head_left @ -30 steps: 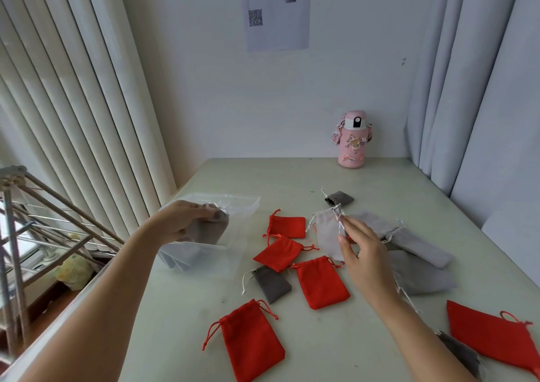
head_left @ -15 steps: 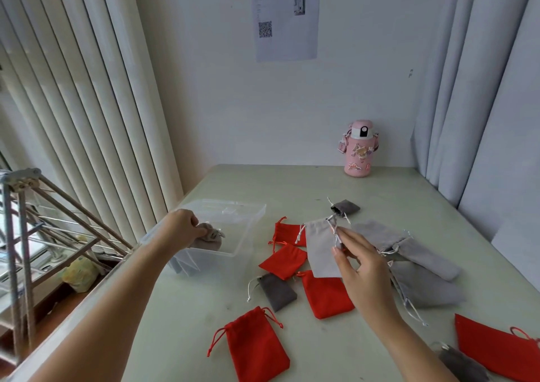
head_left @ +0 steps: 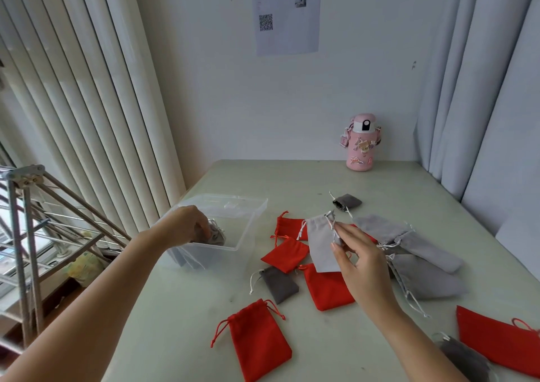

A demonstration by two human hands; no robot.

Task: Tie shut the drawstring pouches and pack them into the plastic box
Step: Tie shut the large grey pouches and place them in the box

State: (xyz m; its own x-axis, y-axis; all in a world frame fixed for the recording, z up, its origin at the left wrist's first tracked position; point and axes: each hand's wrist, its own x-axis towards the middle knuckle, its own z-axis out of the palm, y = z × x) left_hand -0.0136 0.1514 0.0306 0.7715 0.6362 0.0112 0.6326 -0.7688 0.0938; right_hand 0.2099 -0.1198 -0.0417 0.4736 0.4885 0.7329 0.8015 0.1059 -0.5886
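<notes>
A clear plastic box (head_left: 248, 224) stands at the table's left edge. My left hand (head_left: 187, 224) reaches into it and grips a grey pouch (head_left: 216, 235) down inside. My right hand (head_left: 359, 262) pinches the top corner of a light grey pouch (head_left: 320, 247), which hangs lifted above the table. Several red pouches lie around, among them a red pouch (head_left: 258, 343) near the front and a red pouch (head_left: 327, 289) under my right hand. A dark grey pouch (head_left: 279, 283) lies in the middle. Large grey pouches (head_left: 420, 253) are heaped to the right.
A pink bottle (head_left: 361, 143) stands at the back by the wall. A small dark pouch (head_left: 346, 202) lies behind the heap. A metal rack (head_left: 26, 221) stands left of the table. Curtains hang on both sides. A red pouch (head_left: 496, 340) lies at the front right.
My left hand has lowered the grey pouch from above the box down into it. My right hand has lifted the light grey pouch off the table.
</notes>
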